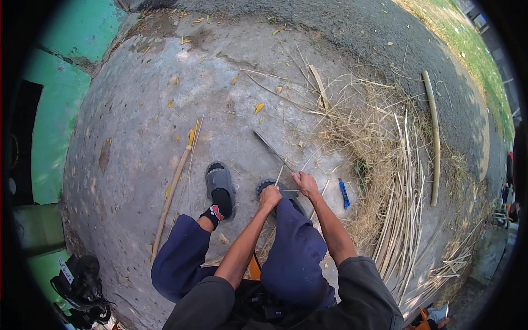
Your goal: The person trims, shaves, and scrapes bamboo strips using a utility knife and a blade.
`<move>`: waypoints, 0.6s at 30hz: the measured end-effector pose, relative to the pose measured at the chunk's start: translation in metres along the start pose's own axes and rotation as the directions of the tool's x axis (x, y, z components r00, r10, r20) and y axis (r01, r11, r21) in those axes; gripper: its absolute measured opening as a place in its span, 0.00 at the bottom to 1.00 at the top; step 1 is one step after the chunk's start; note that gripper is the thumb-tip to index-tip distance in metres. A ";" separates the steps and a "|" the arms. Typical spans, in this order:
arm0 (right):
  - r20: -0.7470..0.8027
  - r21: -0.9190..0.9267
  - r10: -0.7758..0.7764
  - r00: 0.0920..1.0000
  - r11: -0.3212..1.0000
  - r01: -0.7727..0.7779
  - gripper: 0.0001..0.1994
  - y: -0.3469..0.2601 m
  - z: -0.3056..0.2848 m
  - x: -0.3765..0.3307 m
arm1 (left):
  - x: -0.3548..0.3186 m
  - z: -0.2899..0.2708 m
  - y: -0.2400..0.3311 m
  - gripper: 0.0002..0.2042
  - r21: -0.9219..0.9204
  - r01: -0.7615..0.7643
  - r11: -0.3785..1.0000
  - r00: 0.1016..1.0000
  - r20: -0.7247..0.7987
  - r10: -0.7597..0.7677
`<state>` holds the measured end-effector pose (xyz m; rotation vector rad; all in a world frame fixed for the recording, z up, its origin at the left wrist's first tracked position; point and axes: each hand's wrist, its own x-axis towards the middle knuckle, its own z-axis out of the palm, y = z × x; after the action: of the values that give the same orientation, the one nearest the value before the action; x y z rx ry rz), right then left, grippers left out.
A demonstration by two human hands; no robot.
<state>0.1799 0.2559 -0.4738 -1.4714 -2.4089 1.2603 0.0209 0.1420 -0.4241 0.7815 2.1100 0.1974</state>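
My left hand (270,196) in a closed grip on a thin pale bamboo strip (280,174) over my right knee, my right hand (304,182) gripping a long dark knife blade (271,148) against it, blue-handled cutter (344,193) on grey concrete ground (143,121) beside heaped split bamboo strips (401,220).

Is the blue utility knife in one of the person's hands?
No, the blue utility knife lies on the concrete ground, apart from the right hand.

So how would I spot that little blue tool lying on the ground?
Start at the big heap of dry straw and split bamboo strips on the person's right. At its near edge, just right of the right hand, lies the small blue tool on the bare concrete. It is the only bright blue thing among pale yellow stalks.
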 end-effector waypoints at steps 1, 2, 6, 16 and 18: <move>-0.004 -0.001 0.002 1.000 1.000 -0.002 0.29 0.005 -0.004 0.003 | -0.002 -0.001 0.005 0.17 0.004 0.000 1.000 1.000 0.000 0.000; -0.003 0.004 -0.004 1.000 1.000 0.004 0.29 0.001 -0.006 0.007 | -0.002 -0.005 0.005 0.17 0.010 0.007 1.000 1.000 -0.007 -0.007; 0.050 -0.012 -0.007 0.999 1.000 0.008 0.30 -0.015 0.002 -0.002 | -0.004 -0.016 0.006 0.17 0.006 0.015 1.000 1.000 -0.024 -0.015; 0.067 0.201 0.074 0.995 0.976 -0.086 0.30 -0.027 0.025 -0.030 | -0.042 -0.009 -0.010 0.17 0.197 -0.063 0.978 0.996 -0.054 0.075; 0.058 0.226 0.056 0.997 0.972 -0.068 0.29 -0.018 0.030 -0.029 | -0.042 -0.006 -0.006 0.17 0.205 -0.092 0.975 0.993 -0.051 0.104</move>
<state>0.1701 0.2112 -0.4721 -1.4744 -2.1730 1.5472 0.0318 0.1128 -0.3940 1.0125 2.1747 0.0606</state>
